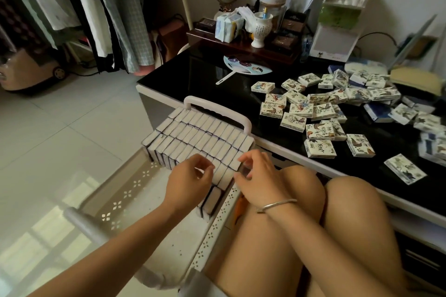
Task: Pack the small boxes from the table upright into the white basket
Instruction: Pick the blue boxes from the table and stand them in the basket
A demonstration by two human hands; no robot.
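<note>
A white perforated basket (pixel 125 190) stands on the floor beside the black table (pixel 205 77). Its far half is filled with rows of small boxes standing upright (pixel 200 132). Several more small boxes with bird pictures lie flat and scattered on the table (pixel 321 113). My left hand (pixel 190 181) hovers over the nearest row of upright boxes, fingers curled and loosely apart, nothing clearly held. My right hand (pixel 258 176), with a silver bangle on the wrist, rests its fingertips at the right end of that same row by the basket's wall.
My bare knees (pixel 337 212) sit close to the table edge on the right of the basket. A round hand fan (pixel 246 67), a wooden tray with cups and packets (pixel 248 38) and a white shelf unit (pixel 337 31) stand at the table's back. Clothes hang at the left.
</note>
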